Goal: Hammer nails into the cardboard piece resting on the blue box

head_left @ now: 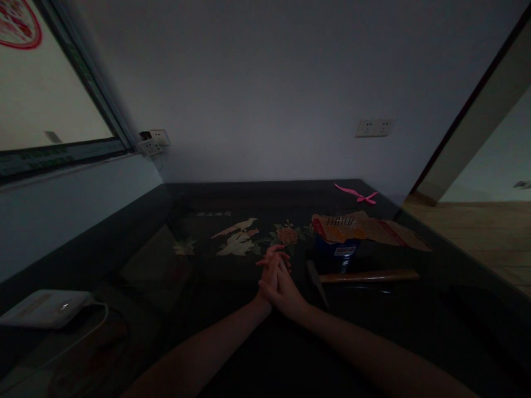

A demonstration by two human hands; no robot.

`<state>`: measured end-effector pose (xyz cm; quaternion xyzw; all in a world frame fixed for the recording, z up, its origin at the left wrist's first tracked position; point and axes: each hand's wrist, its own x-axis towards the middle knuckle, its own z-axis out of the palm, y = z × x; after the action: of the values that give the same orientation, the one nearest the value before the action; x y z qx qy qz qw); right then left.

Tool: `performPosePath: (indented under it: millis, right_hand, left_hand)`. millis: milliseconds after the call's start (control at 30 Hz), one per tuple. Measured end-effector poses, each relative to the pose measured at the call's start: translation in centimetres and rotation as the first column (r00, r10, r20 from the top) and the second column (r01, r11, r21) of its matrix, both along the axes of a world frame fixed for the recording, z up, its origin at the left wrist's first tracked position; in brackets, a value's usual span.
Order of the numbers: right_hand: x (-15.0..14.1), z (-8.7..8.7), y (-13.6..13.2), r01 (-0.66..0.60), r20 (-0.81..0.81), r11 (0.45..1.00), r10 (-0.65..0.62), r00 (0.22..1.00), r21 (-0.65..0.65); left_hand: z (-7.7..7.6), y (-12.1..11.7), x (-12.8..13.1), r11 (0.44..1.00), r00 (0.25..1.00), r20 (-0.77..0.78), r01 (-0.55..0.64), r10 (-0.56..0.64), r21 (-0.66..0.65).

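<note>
My left hand [269, 276] and my right hand [287, 293] are clasped together over the dark tabletop, fingers interlaced and closed around each other. No object shows between them. Just right of my right hand lies a hammer, its metal head [317, 283] toward me and its wooden handle [369, 276] pointing right. Behind the hammer stands a blue box [337, 247] with a white label. A torn piece of brown cardboard [365, 228] rests over it, and several nails [341, 220] lie in a row on the cardboard.
The glossy dark table [232, 193] bears a bird-and-flower picture. A pink ribbon [360, 196] lies near its back right edge. At the left is a white device [47, 308] with a cable. A wall [249, 99] with sockets [374, 128] stands behind.
</note>
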<state>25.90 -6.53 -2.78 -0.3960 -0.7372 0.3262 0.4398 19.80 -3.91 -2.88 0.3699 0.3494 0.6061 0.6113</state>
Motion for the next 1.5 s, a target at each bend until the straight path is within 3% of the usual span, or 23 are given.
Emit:
performPosePath:
  millis: [267, 667, 1000, 1500]
  right_hand:
    - [0.1, -0.2, 0.1, -0.010, -0.008, 1.000, 0.010, 1.000, 0.010]
    - [0.0, 0.0, -0.1, -0.007, -0.004, 1.000, 0.007, 1.000, -0.003]
    - [0.0, -0.3, 0.0, 0.002, 0.005, 1.000, -0.002, 1.000, 0.013]
    - [0.1, -0.2, -0.1, 0.000, 0.028, 1.000, 0.000, 1.000, 0.009]
  left_hand:
    - [-1.3, 0.5, -0.2, 0.998, 1.000, -0.018, 0.022, -0.021, 0.056]
    - [-1.4, 0.4, -0.2, 0.998, 1.000, -0.026, 0.008, -0.006, 0.063]
    - [-0.4, 0.0, -0.1, 0.999, 0.999, -0.045, 0.006, -0.005, 0.034]
    - [-0.7, 0.3, -0.2, 1.000, 1.000, -0.014, 0.014, -0.014, 0.015]
